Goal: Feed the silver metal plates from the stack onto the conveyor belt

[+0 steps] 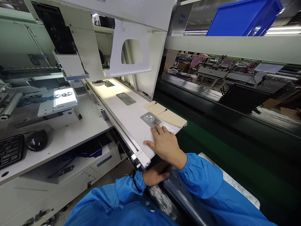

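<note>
My right hand [164,142] lies flat on the near end of a white conveyor belt [127,117], fingers stretched out, fingertips touching a grey metal plate with round holes [148,118]. A tan pad [166,113] lies just beyond that plate. Lower down, my left hand [154,176] reaches under the conveyor's end toward a shiny wrapped stack [178,194]; its fingers are mostly hidden. Another grey plate [125,98] rides farther up the belt. Both arms wear blue sleeves.
A white machine housing [131,47] overhangs the belt's far end. Left of the belt a bench holds a lit plate [62,95], a black mouse [37,139] and a keyboard [10,150]. A dark green conveyor [211,141] runs at right, and a blue bin [242,17] sits overhead.
</note>
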The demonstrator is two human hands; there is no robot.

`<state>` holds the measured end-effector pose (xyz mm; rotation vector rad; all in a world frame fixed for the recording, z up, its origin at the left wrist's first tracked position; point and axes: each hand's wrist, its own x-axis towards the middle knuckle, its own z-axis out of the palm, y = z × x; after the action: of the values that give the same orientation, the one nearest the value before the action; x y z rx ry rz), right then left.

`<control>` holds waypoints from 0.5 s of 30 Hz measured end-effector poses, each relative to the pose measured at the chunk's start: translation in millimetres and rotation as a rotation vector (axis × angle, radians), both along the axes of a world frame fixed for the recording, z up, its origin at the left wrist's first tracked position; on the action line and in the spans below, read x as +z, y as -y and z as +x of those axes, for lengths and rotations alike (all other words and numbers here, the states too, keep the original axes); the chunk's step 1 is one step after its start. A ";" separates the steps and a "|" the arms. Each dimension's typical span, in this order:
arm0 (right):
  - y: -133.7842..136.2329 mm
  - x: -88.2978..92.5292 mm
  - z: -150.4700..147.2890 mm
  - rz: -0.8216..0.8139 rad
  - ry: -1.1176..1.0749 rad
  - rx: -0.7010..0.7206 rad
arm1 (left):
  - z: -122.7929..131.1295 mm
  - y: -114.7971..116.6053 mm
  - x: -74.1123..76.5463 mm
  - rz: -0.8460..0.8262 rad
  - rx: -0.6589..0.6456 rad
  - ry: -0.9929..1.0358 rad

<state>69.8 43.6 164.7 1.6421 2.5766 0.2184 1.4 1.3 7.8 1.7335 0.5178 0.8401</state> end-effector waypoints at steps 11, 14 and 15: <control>20.3 0.2 20.0 0.176 -0.096 0.127 | 0.3 2.7 9.5 -0.027 -0.025 0.013; 36.1 1.8 51.7 0.333 -0.190 0.247 | 0.2 1.9 3.8 -0.016 -0.017 0.004; 41.7 2.3 65.3 0.378 -0.222 0.275 | 0.0 1.2 0.4 -0.003 -0.004 -0.012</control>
<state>135.1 1.9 167.0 1.4733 3.0843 0.6064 1.4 0.1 8.2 1.7373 0.5230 0.8263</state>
